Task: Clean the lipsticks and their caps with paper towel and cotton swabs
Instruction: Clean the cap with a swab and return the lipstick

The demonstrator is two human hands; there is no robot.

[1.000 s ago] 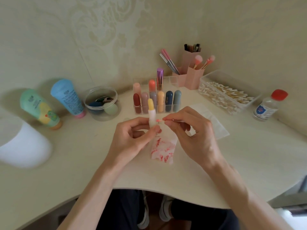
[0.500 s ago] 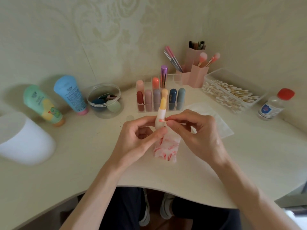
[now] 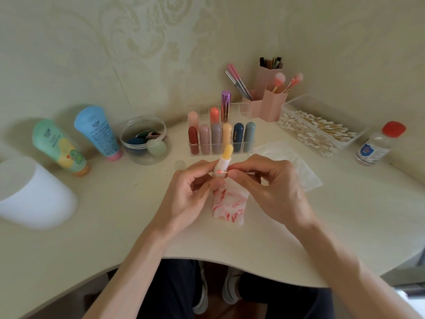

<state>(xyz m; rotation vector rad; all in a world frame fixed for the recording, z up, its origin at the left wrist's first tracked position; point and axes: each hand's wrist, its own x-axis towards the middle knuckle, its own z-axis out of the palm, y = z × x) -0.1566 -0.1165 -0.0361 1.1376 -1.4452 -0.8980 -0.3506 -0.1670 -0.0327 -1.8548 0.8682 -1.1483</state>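
My L hand (image 3: 190,194) grips the yellow lipstick (image 3: 224,161) upright, just above the red-stained paper towel (image 3: 230,203) on the worktop (image 3: 345,215). R hand (image 3: 273,192) pinches a cotton swab (image 3: 224,172), pink tip touching the tube's side. Lipstick rack (image 3: 218,143) stands behind.

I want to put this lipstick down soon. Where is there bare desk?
Bare desk lies front right, between the right hand, the clean tissue and the bottle, and front left, between the white container and the left hand. The back edge is crowded: tubes, jar, lipstick rack, brush holders, swab box.
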